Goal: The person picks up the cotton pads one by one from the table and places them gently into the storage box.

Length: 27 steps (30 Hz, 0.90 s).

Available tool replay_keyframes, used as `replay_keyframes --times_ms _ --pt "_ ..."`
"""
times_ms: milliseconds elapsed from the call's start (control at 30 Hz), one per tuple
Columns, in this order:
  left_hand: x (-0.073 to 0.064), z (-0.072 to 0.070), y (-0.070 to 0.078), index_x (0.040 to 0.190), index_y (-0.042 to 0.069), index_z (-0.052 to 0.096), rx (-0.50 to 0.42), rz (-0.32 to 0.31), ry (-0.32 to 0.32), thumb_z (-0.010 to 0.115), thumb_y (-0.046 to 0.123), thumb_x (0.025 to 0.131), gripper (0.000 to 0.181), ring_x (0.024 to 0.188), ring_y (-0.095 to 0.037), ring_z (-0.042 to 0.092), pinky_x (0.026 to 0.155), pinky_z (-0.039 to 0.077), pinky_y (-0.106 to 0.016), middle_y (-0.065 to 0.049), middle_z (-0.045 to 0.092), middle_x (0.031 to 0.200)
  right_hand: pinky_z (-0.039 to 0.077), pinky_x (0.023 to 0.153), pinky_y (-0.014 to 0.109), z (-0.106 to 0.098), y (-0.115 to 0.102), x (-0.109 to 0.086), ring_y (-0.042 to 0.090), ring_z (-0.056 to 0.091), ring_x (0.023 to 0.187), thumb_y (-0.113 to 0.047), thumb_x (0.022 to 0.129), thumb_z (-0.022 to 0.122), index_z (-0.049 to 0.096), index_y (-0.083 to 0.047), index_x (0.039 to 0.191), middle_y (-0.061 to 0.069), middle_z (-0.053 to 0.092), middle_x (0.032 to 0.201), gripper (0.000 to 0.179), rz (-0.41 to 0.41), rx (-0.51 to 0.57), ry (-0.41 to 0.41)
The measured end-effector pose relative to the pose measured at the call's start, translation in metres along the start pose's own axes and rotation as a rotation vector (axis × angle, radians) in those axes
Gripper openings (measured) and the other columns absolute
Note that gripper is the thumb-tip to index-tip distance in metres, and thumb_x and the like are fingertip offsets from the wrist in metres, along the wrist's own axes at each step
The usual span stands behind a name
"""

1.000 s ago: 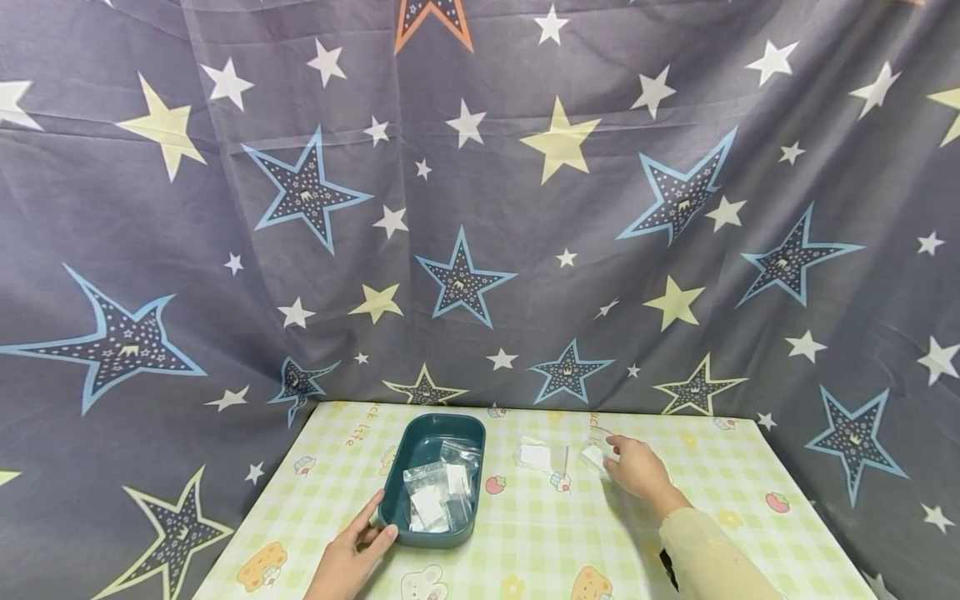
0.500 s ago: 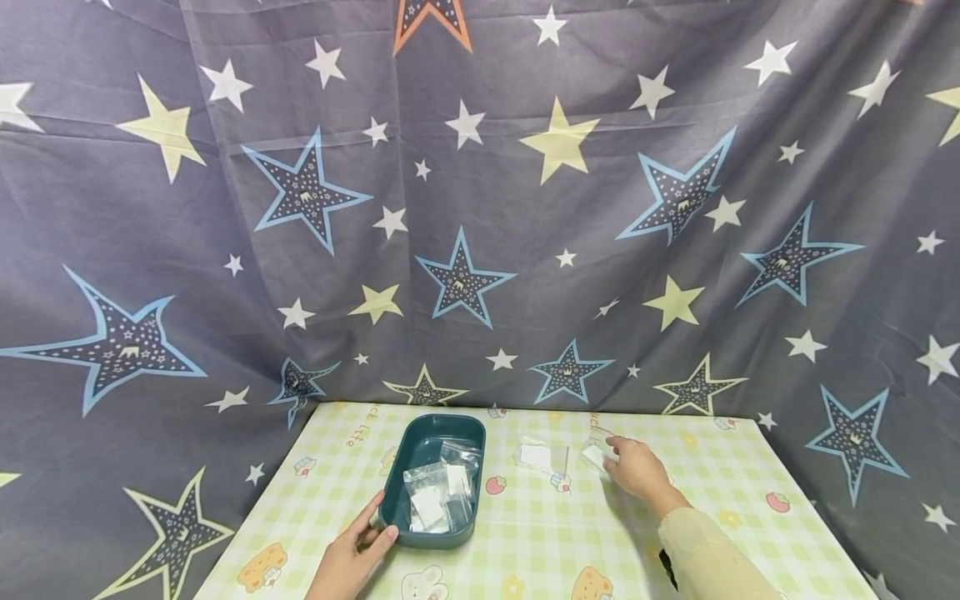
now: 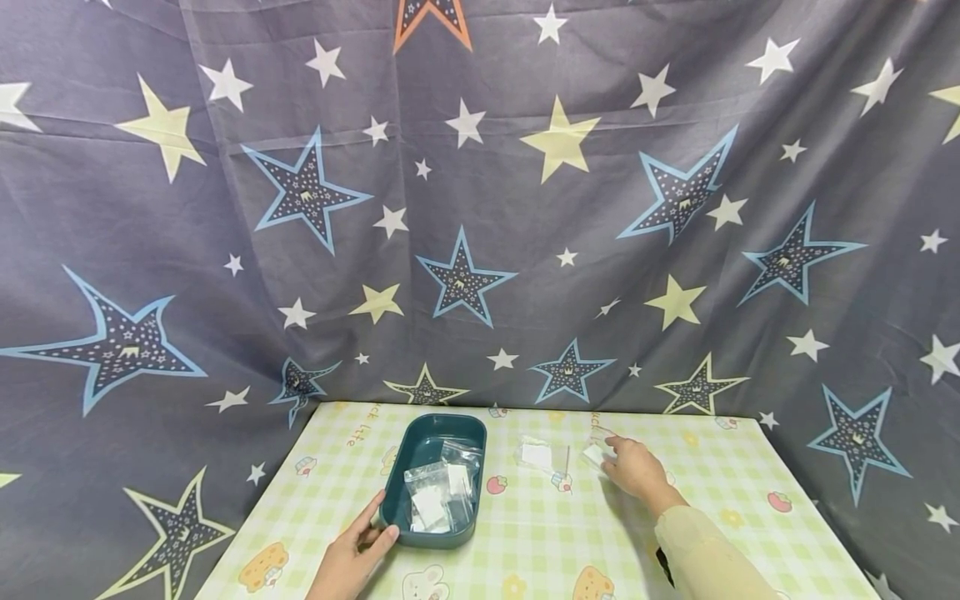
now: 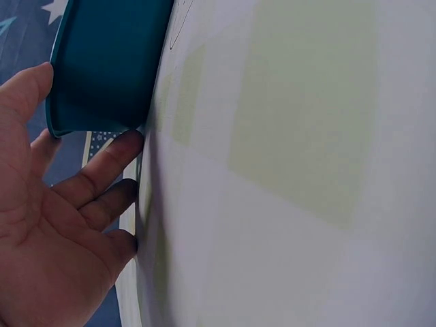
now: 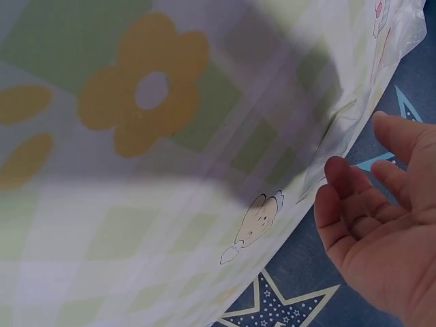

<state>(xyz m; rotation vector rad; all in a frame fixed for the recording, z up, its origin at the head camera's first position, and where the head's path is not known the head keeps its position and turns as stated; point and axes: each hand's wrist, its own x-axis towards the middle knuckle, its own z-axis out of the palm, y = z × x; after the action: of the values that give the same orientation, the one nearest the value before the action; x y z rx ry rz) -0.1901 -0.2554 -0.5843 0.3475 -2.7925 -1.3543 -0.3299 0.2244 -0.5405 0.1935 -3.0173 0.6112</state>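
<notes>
In the head view, a dark teal plastic tub (image 3: 397,467) on the table holds several small clear zip bags (image 3: 429,496) with white contents. My left hand (image 3: 351,550) rests at its near left corner, thumb and fingers against the outside walls. The left wrist view has these fingers (image 4: 109,163) fairly straight and spread. To the right, one clear bag (image 3: 536,454) with a white insert lies flat. My right hand (image 3: 639,471) touches another such bag (image 3: 594,454) farther right. In the right wrist view, my relaxed fingers (image 5: 347,204) are beside its clear plastic (image 5: 340,129).
A pale green checked cloth with cartoon prints covers the table (image 3: 525,517). A dark grey star-printed curtain (image 3: 480,208) hangs behind and at both sides. The loose bags lie between the tub and my right sleeve (image 3: 712,554).
</notes>
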Motion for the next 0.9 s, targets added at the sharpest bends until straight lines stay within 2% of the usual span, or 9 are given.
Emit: replay_keyframes --times_ms 333,600,900 --pt "-0.0003 -0.0005 0.0003 0.164 0.029 0.046 0.003 -0.001 0.004 0.070 0.062 0.098 0.078 0.101 -0.019 0.074 0.098 0.057 -0.056 0.002 0.080 0.105 0.057 0.098 0.065 0.0018 0.0008 0.0022 0.050 0.068 0.120 -0.021 0.095 0.076 0.063 0.002 0.144 0.029 0.070 0.133 0.056 0.025 -0.007 -0.006" --pt "0.0000 -0.0006 0.0000 0.165 0.030 0.046 0.007 -0.005 -0.003 0.068 0.063 0.098 0.077 0.105 -0.022 0.075 0.102 0.055 -0.060 0.000 0.081 0.108 0.056 0.098 0.066 0.0048 0.0024 0.0050 0.053 0.066 0.124 -0.026 0.093 0.078 0.061 0.002 0.146 0.032 0.066 0.139 0.062 0.069 -0.014 -0.010" --pt "-0.0017 -0.0012 0.0017 0.165 0.031 0.046 0.010 0.001 -0.005 0.069 0.063 0.099 0.077 0.105 -0.022 0.075 0.102 0.056 -0.058 -0.001 0.081 0.109 0.057 0.093 0.065 0.0064 0.0028 0.0039 0.053 0.069 0.117 -0.027 0.093 0.079 0.063 0.002 0.143 0.032 0.067 0.136 0.061 0.090 -0.030 -0.015"
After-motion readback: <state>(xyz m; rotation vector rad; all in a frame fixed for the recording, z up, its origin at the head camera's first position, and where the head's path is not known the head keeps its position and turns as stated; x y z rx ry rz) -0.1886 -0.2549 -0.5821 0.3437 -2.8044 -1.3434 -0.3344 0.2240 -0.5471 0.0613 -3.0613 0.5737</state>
